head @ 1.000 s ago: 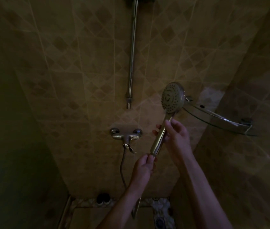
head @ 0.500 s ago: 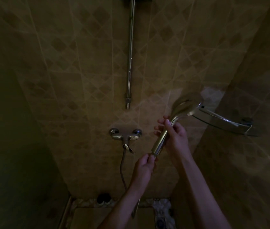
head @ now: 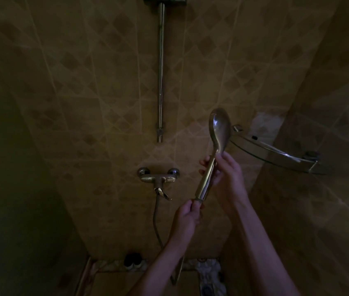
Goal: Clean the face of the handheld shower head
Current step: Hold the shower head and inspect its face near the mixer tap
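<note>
Right of frame centre, the chrome handheld shower head [head: 219, 129] shows its smooth back; its face is hidden. The right hand [head: 228, 180] curls round the handle, the left hand [head: 187, 216] pinches its base. No cloth visible; cleaning seems not yet begun.

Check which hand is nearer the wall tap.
Left. The left hand sits just right of and below the tap, pinching the shower handle's bottom end. The right hand grips the handle farther right.
</note>
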The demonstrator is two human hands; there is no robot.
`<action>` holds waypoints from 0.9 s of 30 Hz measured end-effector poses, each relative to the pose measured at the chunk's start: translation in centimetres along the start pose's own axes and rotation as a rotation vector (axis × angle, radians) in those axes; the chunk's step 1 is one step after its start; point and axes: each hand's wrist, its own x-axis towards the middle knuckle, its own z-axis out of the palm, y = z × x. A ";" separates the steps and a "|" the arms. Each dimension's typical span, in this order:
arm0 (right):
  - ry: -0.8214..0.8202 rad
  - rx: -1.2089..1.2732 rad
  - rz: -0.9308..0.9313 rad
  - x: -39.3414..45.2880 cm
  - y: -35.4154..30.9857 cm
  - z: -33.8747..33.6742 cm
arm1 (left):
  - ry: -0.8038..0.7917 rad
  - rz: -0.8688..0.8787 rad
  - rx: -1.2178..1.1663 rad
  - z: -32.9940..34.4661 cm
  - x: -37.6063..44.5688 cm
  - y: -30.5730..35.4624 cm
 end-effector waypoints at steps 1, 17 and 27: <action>0.019 -0.029 -0.005 0.0 0.0 0.1 | 0.000 -0.003 0.003 0.1 -0.1 0.0; 0.118 -0.052 0.005 -0.3 -0.6 -2.2 | -0.005 0.022 0.013 1.6 -0.3 0.4; 0.025 0.093 -0.012 -1.2 -2.3 -2.7 | -0.057 0.025 0.033 3.1 -1.2 0.1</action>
